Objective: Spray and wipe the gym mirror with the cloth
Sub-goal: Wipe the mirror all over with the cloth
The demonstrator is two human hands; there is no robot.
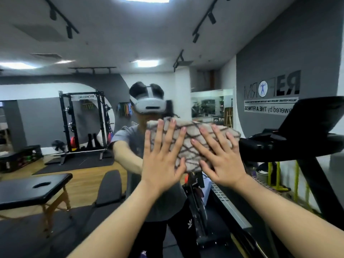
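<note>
The gym mirror fills almost the whole view and reflects the room and a person wearing a headset. A folded beige cloth with a dark criss-cross pattern lies flat against the glass at chest height. My left hand presses on the cloth's left part with straight, spread fingers. My right hand presses on its right part the same way. No spray bottle is clearly in view.
A black treadmill stands close on the right, its console beside the cloth. An exercise bike frame sits low in front. The mirror reflects a massage table, a squat rack and wooden floor.
</note>
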